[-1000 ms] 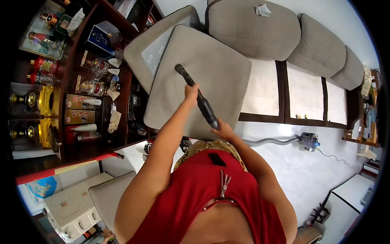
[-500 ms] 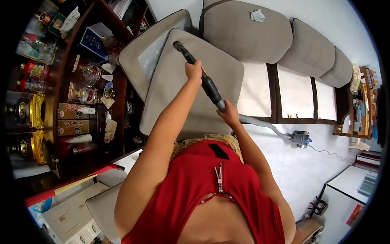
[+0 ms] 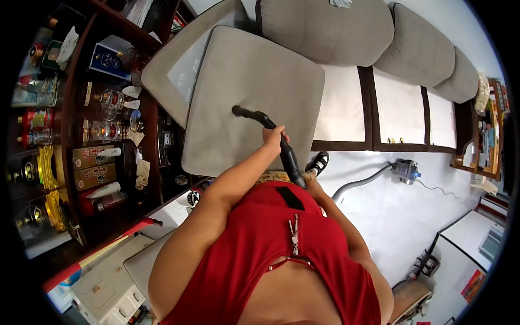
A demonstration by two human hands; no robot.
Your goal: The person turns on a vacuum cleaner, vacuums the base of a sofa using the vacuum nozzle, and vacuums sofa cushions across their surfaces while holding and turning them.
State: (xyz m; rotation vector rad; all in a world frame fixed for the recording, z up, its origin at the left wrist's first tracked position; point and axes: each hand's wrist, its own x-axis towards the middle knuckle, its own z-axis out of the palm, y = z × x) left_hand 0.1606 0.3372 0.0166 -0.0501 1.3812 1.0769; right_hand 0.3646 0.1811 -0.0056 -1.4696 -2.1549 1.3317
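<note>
My left hand (image 3: 274, 138) is wrapped round the middle of a black vacuum cleaner wand (image 3: 289, 160). Closer to my body, my right hand (image 3: 314, 185) grips the wand's rear end, its fingers partly hidden. The wand's nozzle (image 3: 238, 111) rests on or just over the grey-beige seat cushion (image 3: 254, 70); contact is hard to tell. A grey hose (image 3: 360, 183) runs from behind my right arm across the floor to the clear vacuum canister (image 3: 406, 171).
Grey back cushions (image 3: 330, 27) line the sofa, whose white seat bases (image 3: 398, 111) lie uncovered at the right. On the left stands a dark wooden cabinet (image 3: 81, 127) with bottles and boxes. A cord (image 3: 444, 189) trails over the pale floor (image 3: 374, 233).
Both hands have drawn the wand back toward my body, so its nozzle moved from the cushion's far corner to nearer its middle. A sandalled foot now shows beside the cushion.
</note>
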